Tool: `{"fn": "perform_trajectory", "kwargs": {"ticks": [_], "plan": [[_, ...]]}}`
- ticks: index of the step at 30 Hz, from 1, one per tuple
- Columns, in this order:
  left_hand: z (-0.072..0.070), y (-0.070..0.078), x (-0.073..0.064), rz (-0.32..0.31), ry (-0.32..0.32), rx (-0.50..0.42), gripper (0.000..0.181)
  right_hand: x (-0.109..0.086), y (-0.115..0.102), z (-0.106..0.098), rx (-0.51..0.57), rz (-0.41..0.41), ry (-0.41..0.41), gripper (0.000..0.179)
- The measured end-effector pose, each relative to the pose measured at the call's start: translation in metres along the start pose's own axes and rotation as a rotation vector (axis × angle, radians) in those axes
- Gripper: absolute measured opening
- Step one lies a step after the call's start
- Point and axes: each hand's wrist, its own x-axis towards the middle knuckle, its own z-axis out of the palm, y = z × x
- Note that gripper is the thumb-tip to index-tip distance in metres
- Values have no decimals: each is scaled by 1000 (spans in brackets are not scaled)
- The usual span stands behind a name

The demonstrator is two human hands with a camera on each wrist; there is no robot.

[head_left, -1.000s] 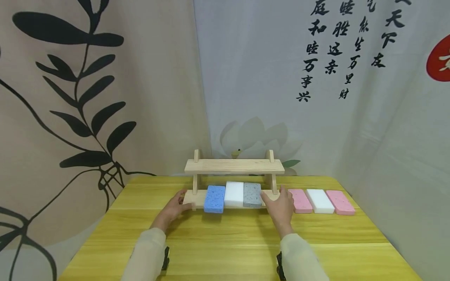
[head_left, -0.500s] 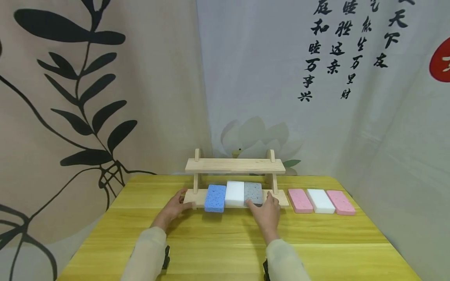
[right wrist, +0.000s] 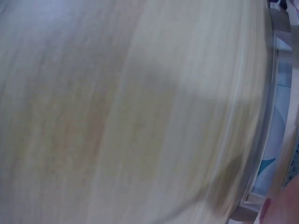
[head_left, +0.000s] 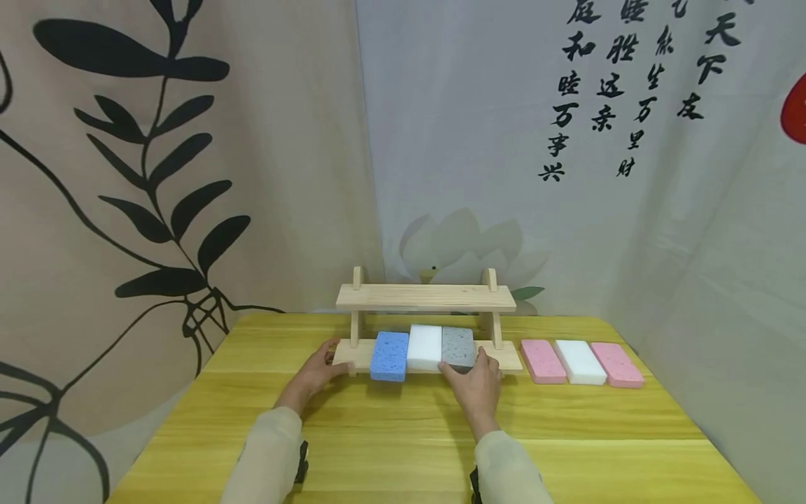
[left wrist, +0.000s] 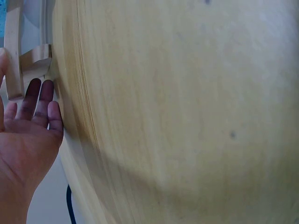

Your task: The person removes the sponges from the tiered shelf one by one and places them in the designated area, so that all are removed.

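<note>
In the head view a two-tier wooden shelf stands on the table. On its lower board lean a blue sponge, a white sponge and a grey sponge, side by side. My left hand holds the left end of the lower board, thumb in front and fingers behind. The left wrist view shows that hand beside the board's end. My right hand grips the grey sponge at its lower part, thumb at the front corner and fingers at the right side; its contact is partly hidden.
Right of the shelf, a pink sponge, another white sponge and a second pink sponge lie in a row on the yellow wooden table. A printed curtain hangs close behind the table.
My right hand has left the shelf's right end and shifted left to the grey sponge. My left hand stays at the left end. The sponges keep their places, and the head view shifts slightly.
</note>
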Motion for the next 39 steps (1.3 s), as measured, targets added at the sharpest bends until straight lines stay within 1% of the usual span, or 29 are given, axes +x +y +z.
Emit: {"fn": "perform_trajectory", "kwargs": {"ticks": [9, 16, 20, 24, 30, 39], "plan": [[0, -1, 0, 3, 5, 8, 85, 4, 0, 1, 0, -1, -5, 97], [-1, 0, 1, 6, 2, 3, 85, 7, 4, -1, 15, -6, 0, 89], [-1, -2, 3, -2, 5, 3, 84, 9, 5, -2, -5, -8, 2, 87], [0, -1, 1, -3, 0, 2, 84, 9, 6, -3, -30, -5, -3, 89], [1, 1, -1, 2, 0, 6, 84, 9, 6, -2, -60, -24, 1, 87], [0, 1, -2, 8, 0, 10, 84, 12, 7, -3, -50, -5, -12, 82]]}}
